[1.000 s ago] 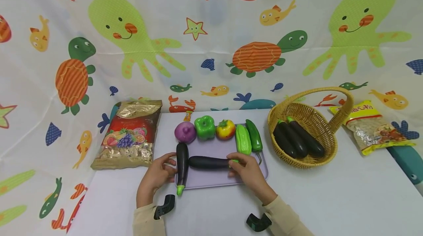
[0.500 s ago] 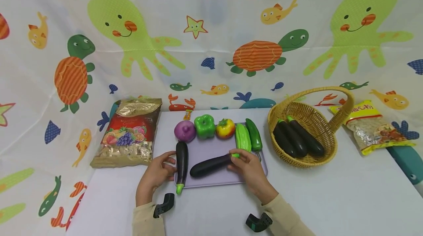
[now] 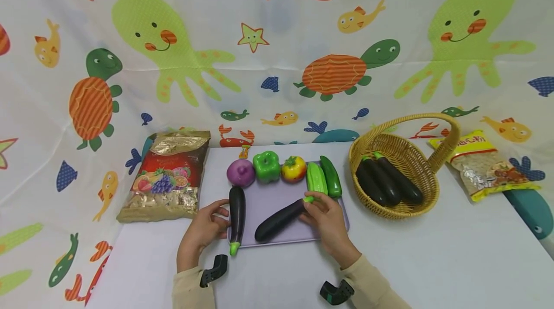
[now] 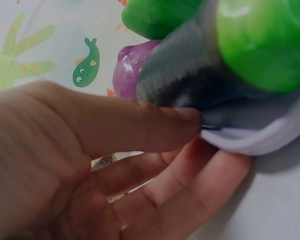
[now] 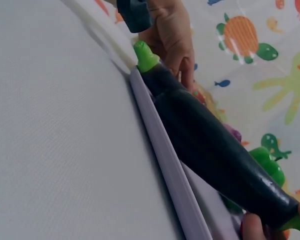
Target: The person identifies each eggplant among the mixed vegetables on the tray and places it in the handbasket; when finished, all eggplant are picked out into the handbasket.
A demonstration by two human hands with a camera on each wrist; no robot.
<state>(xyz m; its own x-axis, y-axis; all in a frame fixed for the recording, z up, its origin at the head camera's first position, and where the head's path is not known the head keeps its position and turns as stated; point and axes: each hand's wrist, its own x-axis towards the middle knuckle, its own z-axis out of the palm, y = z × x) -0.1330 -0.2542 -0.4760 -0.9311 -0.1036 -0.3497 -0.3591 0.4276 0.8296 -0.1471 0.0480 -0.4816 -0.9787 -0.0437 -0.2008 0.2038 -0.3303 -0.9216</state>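
Eggplant [image 3: 280, 220] — aslant, stem [image 3: 308, 199] away-right, in right hand [image 3: 326, 222]

Before me: one white cloth backdrop [image 3: 285, 11], lightly creased, printed with green octopuses [image 3: 151, 20], orange-shelled turtles [image 3: 334, 73], small fish and a star [image 3: 253, 37]. Below it, my surface [image 3: 459, 251]: white, in soft light.

Seemingly a staged tabletop set (the wider room cannot be told): a sea-creature-print cloth [image 3: 277, 54] hangs beyond the left hand [image 3: 205, 229] and right hand [image 3: 327, 222], a white table [image 3: 268, 275] beneath them.
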